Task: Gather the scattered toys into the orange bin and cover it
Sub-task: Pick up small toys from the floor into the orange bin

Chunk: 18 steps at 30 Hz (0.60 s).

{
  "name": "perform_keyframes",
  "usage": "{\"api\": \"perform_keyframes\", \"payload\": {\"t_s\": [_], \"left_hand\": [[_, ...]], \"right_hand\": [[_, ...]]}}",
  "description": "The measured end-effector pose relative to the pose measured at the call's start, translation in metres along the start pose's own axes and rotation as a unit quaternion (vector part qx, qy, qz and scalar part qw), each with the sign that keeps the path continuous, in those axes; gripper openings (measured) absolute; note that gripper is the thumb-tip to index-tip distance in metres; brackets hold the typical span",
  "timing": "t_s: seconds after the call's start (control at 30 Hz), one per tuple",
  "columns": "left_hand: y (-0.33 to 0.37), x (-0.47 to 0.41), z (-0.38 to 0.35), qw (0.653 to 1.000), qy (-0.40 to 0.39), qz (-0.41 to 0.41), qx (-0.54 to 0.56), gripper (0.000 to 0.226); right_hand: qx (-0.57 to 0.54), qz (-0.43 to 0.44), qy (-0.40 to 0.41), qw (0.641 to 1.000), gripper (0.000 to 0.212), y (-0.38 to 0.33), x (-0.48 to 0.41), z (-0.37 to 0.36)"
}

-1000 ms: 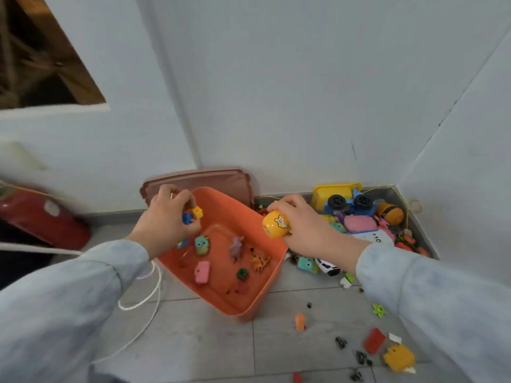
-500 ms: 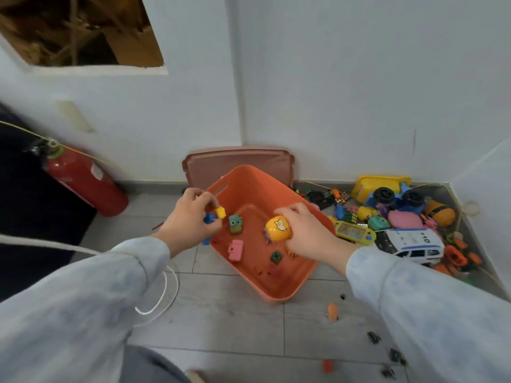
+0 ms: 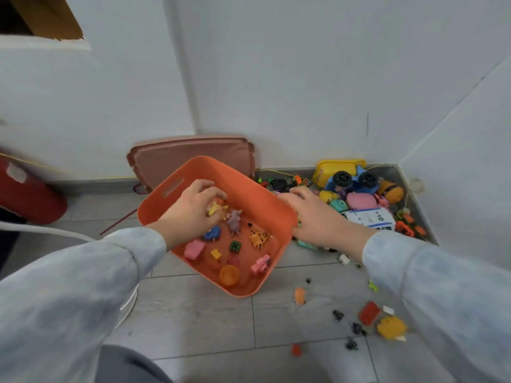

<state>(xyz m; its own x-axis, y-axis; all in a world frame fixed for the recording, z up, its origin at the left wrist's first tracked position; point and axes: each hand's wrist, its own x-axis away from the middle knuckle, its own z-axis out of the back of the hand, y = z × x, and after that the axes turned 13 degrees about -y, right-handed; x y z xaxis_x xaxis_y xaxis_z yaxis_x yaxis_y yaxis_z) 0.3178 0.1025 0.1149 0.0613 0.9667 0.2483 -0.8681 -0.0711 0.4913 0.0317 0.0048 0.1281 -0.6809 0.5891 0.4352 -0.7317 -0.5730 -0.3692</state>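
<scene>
A: Where does the orange bin (image 3: 243, 186) stand?

B: On the floor tiles, mid-frame, open, with a handful of small toys in its bottom. Its lid (image 3: 193, 153) leans on the wall just behind it.

A: And the rest of the toys?

B: Most sit in the toy pile (image 3: 359, 201) in the corner to the right of the bin, well apart from the loose red block (image 3: 369, 313) nearer the person.

A: The hands?

B: The left hand (image 3: 190, 214) is inside the bin, fingers curled round a small yellow toy (image 3: 215, 210). The right hand (image 3: 315, 217) lies past the bin's right rim, fingers stretched, palm down; nothing shows in it.

A: So, gathering?

B: Early gathering, I'd say. Next: let go of the yellow toy and take a fresh one from the pile. The lid comes last.
</scene>
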Motion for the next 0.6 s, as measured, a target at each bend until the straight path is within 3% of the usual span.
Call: {"api": "perform_keyframes", "payload": {"t_s": [0.2,0.47,0.6], "left_hand": [[0.065,-0.031,-0.024,0.994,-0.015,-0.105,-0.037,0.034],[0.143,-0.071,-0.104,0.980,-0.050,-0.188,-0.027,0.036],[0.176,-0.075,-0.149,0.984,-0.067,-0.114,-0.123,0.037]], "right_hand": [[0.027,-0.050,0.031,0.998,0.079,0.066,0.037,0.011],[-0.046,-0.136,-0.004,0.990,0.075,0.152,0.090,-0.059],[-0.058,-0.171,-0.057,0.982,0.080,0.178,0.113,-0.104]]}}
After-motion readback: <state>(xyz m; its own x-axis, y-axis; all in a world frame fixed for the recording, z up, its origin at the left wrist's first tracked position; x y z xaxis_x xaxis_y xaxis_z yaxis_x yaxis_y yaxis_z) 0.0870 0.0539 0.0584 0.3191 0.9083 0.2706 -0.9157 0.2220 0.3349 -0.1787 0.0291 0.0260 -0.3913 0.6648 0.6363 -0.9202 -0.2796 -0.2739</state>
